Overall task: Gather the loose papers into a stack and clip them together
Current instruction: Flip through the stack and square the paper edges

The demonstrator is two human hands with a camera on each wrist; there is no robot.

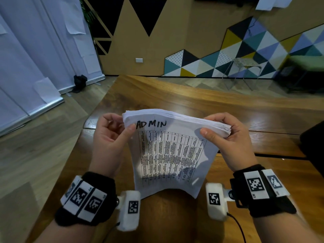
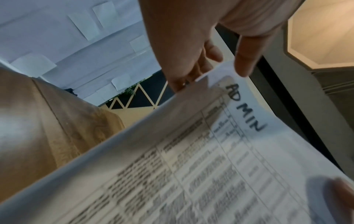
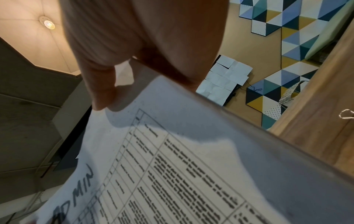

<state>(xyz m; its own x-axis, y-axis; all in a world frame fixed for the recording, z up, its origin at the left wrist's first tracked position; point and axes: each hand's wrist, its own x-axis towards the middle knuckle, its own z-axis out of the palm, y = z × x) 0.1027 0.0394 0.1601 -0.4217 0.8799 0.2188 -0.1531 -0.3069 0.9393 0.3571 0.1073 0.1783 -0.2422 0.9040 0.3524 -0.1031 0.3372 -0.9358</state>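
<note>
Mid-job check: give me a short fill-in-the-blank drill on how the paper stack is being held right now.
1. The handwritten word on the top sheet of the paper stack is ____.
2. The left hand and right hand grip the stack at its ____ corners.
3. Below the handwriting the top sheet carries a printed ____.
4. The stack is held above a ____ table.

Missing words: ADMIN; top; table; wooden
</note>
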